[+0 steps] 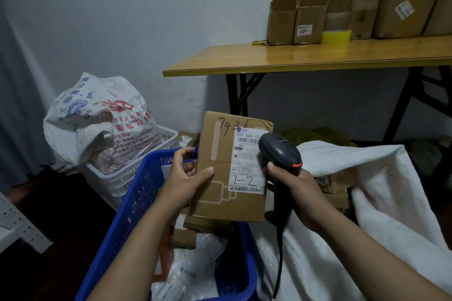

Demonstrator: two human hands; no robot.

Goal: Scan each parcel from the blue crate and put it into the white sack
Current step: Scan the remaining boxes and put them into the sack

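Over the crate, left hand grips a box, right hand a scanner: aim squarely at the label

Parcel under the scanner, over the blue crate
The left hand gripped the brown cardboard parcel by its left edge, label facing the person. The right hand held the black scanner, its head at the label's right side. The white sack lay open just to the right.
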